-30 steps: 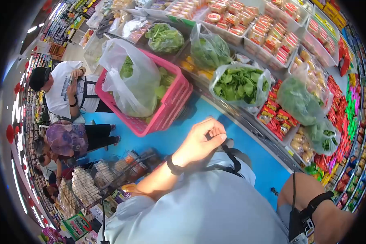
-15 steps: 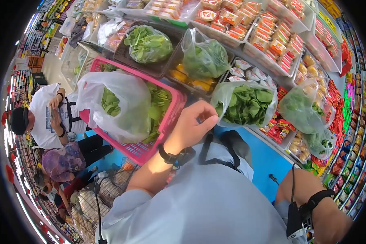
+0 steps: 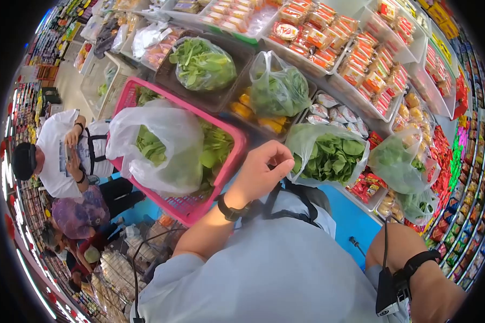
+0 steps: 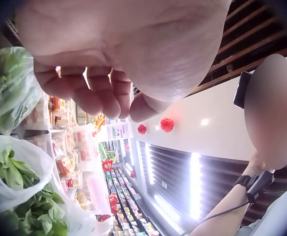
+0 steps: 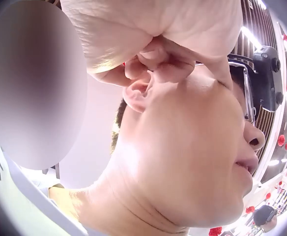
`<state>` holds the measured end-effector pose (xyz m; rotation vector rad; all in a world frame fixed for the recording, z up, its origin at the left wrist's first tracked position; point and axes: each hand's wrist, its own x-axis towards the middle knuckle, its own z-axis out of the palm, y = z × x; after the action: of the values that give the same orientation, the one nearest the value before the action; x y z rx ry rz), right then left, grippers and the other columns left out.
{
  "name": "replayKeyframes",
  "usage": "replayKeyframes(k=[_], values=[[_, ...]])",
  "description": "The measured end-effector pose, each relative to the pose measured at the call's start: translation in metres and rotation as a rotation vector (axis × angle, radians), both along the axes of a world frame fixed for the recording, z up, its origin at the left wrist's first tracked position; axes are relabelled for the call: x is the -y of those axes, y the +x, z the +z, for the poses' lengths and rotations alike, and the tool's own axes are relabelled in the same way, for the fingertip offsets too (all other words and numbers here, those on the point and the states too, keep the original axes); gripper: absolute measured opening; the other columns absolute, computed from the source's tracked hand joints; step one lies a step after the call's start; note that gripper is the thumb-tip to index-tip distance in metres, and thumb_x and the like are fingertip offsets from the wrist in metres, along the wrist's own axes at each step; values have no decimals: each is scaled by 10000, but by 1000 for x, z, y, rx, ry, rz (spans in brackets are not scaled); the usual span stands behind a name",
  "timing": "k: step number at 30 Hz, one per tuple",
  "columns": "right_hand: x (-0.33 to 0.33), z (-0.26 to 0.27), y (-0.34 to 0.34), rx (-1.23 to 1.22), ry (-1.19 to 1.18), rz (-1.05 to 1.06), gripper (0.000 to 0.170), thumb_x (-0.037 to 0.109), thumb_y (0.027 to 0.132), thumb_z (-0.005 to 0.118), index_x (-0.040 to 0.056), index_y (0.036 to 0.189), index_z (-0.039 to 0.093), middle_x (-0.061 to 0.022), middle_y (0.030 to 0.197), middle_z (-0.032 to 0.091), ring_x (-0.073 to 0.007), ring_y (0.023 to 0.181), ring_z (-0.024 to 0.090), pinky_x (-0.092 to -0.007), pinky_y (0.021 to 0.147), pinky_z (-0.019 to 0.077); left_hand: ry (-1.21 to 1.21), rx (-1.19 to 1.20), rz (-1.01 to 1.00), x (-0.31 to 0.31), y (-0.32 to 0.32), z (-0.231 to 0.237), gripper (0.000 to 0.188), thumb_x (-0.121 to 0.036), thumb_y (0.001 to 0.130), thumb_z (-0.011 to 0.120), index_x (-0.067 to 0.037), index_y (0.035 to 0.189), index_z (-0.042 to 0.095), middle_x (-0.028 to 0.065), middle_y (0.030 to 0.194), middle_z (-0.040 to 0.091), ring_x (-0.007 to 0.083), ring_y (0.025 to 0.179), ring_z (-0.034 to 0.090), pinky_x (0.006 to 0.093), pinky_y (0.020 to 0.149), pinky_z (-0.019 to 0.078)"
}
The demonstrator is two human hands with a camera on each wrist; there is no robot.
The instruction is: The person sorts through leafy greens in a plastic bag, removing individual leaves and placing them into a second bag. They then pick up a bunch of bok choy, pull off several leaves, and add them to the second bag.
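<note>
Loosely curled and empty, my left hand (image 3: 258, 171) hangs between the pink basket (image 3: 186, 215) and an open bag of leafy greens (image 3: 334, 155). Its fingers also show in the left wrist view, where the hand (image 4: 119, 54) is above bagged greens (image 4: 11, 88). A white plastic bag (image 3: 167, 161) lies on greens in the basket. My right hand is out of the head view; in the right wrist view the hand (image 5: 158, 34) is raised beside the wearer's ear (image 5: 139, 93), fingers bent. Whether they grip anything is hidden.
Bagged greens (image 3: 205, 64) and another bag (image 3: 279, 89) lie on trays at the counter. Packaged snacks (image 3: 328, 32) fill bins behind. More bagged greens (image 3: 401, 161) lie at right. A person in a white shirt (image 3: 56, 156) stands at left, near a wire cart.
The head view has swung, bringing the basket and counter lower and closer. My left hand has come up beside the basket and open bag, still loosely curled. The right arm remains raised.
</note>
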<state>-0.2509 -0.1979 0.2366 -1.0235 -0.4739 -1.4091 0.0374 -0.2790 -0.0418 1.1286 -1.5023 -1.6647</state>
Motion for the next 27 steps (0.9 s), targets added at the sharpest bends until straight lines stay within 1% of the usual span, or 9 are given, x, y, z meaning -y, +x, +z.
replayKeyframes(k=[5,8,10,12,15,18,21,24,27], values=[[2,1,-23,-21,-261,-414,224,-214,888,730,-33,1009,784,-222,1138,811,-351,1059,820,-554,975,693,12,60,54,-4,-7,1,116,-116,1035,773,-33,1096,719,-5,999,713,93,909,647,288,856,543],[12,7,-29,-75,-71,-325,209,-125,950,599,20,859,719,-140,921,686,-307,883,749,-561,902,699,-77,150,150,-2,-22,-14,193,-102,1000,802,-32,1156,714,13,1008,716,105,910,651,298,851,549],[-10,-8,-69,-131,101,-422,159,159,945,662,57,839,724,-32,810,693,-292,794,736,-532,831,682,-151,295,247,-4,-35,-15,384,-179,949,866,-50,1266,691,22,1012,713,152,912,669,331,854,560],[-14,-42,-110,-822,18,-675,236,280,897,789,46,909,764,-61,852,739,-337,821,732,-483,768,617,-305,441,239,2,-48,-14,515,-248,919,896,-59,1340,668,50,1026,726,203,921,692,368,866,574],[22,-121,-63,-1597,197,-963,181,140,908,840,25,986,724,-135,873,693,-325,740,630,-464,690,516,-325,598,151,1,-71,-15,657,-327,889,917,-70,1426,641,95,1068,749,269,968,724,419,885,588],[18,-211,-56,-1965,276,-1159,549,234,875,915,53,1339,683,-146,982,636,-368,937,649,-468,809,545,-216,698,57,2,-85,-23,752,-381,873,930,-59,1481,628,115,1007,795,304,909,769,430,829,605],[7,-280,-59,-2171,339,-1276,730,196,893,879,73,1546,577,-156,1071,632,-377,1029,647,-486,876,556,-64,726,-3,3,-89,-28,783,-382,861,935,-45,1495,622,104,905,798,298,814,778,414,772,609],[-8,-317,-82,-2145,407,-1295,790,140,912,821,51,1628,499,-163,1053,650,-377,989,662,-507,874,566,-63,779,-103,3,-87,-25,740,-340,883,909,-33,1493,623,120,849,788,284,767,780,401,745,607],[-15,-305,-96,-1979,771,-1173,669,64,931,748,9,1567,547,-153,992,678,-352,919,687,-500,842,575,-17,735,-237,0,-87,-15,635,-243,975,824,-18,1521,593,115,885,778,226,767,766,360,745,595]])
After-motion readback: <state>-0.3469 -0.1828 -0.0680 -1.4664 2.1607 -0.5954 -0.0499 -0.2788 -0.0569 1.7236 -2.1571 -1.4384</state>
